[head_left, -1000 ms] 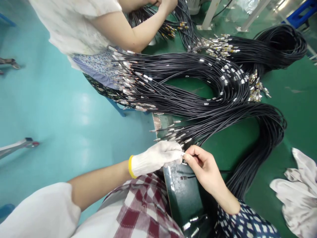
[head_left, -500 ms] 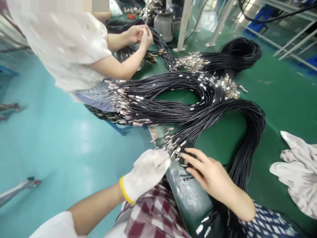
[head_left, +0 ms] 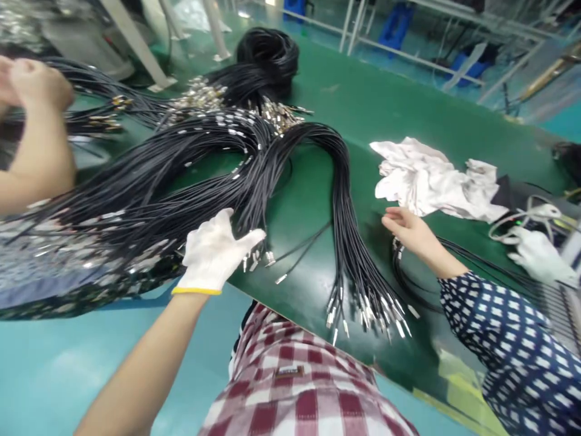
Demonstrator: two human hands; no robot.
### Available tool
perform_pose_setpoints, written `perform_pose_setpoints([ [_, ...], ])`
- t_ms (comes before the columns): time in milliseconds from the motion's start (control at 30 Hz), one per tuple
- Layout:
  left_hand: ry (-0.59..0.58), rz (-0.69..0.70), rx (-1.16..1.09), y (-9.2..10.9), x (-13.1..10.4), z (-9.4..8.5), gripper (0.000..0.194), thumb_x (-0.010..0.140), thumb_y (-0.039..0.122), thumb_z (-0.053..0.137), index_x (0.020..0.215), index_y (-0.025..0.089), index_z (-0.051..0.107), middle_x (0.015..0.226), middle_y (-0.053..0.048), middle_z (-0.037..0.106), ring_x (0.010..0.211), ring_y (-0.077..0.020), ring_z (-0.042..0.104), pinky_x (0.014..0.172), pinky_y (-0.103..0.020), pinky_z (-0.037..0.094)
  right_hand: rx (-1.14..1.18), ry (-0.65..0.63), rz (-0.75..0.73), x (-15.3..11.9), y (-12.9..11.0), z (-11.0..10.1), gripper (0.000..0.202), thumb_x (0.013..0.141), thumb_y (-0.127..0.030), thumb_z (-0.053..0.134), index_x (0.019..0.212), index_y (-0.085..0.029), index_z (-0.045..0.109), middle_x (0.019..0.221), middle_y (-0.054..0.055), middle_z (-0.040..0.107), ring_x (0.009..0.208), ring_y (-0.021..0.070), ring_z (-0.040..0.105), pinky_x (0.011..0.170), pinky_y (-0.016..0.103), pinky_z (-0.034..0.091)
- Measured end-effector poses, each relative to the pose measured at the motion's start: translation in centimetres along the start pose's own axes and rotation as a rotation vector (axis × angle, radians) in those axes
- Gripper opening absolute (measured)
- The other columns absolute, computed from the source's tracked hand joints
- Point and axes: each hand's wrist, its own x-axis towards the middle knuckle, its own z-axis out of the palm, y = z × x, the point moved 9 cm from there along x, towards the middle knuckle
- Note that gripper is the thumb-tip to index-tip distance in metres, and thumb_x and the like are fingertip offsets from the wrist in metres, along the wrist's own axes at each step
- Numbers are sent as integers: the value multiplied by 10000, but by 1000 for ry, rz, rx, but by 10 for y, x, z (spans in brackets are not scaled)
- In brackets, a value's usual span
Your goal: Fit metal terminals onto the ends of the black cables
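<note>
My left hand point(head_left: 213, 251), in a white glove with a yellow cuff, is at the near edge of a bundle of black cables point(head_left: 195, 194). Its thumb stretches right, apart from the fingers, above metal cable ends point(head_left: 270, 259). My bare right hand point(head_left: 406, 230) reaches left beside a crumpled white cloth point(head_left: 417, 175), fingers extended, with nothing visible in them. Just below it lies a thinner loop of black cable point(head_left: 402, 275). Between my hands, another thick bundle point(head_left: 347, 212) curves toward the near table edge, its silver tips fanned out.
Another person's bare hands point(head_left: 39, 82) are at the upper left. The green table point(head_left: 354, 103) holds a coiled cable bundle point(head_left: 267, 57) at the back. A white-gloved hand point(head_left: 542, 254) and a pale cable point(head_left: 503, 227) are at the right. Metal posts point(head_left: 136, 45) stand upper left.
The view has swung right. My right hand has moved away from the cable ends near my left hand and toward the white cloth. My left thumb is now spread.
</note>
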Motion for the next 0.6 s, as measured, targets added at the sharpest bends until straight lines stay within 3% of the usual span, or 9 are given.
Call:
perform_pose_setpoints([
  [100,15,18,72,22,0,8,1046,687,794,583,1476,130,402,1192,-236,654,1131,-448,591,963,-525,434,23,-62,54,-20,7,10,409,911,-345,618,1240,-102,610,1085,155,721,919,227,707,855,374,572],
  [267,51,12,173,54,7,22,1292,558,826,646,1506,22,295,1248,-293,599,1133,-483,559,934,-548,433,65,-146,47,-26,-11,33,507,961,-421,570,1332,-76,546,1162,178,713,986,235,706,917,376,544],
  [333,75,4,176,59,13,25,1165,643,708,670,1501,19,288,1248,-298,594,1134,-479,557,930,-549,424,67,-179,34,-21,-24,47,582,954,-479,576,1369,-76,516,1196,184,702,1014,239,702,940,365,532],
  [433,81,-35,-28,54,25,24,805,735,381,680,1421,76,389,1219,-284,610,1177,-469,546,989,-561,361,30,-195,6,-12,-47,65,759,901,-559,623,1450,-73,428,1332,217,619,1145,285,649,1002,375,495],
  [533,44,-88,-267,42,34,19,513,658,228,715,1143,164,560,1144,-243,649,1193,-468,547,973,-550,365,-37,-163,-9,-10,-68,75,907,837,-596,677,1484,-45,361,1422,262,516,1290,362,532,1064,423,439],
  [600,7,-88,-376,39,34,13,384,591,193,751,932,206,575,989,-174,687,1094,-441,610,880,-503,430,-83,-137,2,-12,-78,78,1001,788,-600,724,1498,-23,321,1412,295,495,1306,410,499,1060,469,431],
])
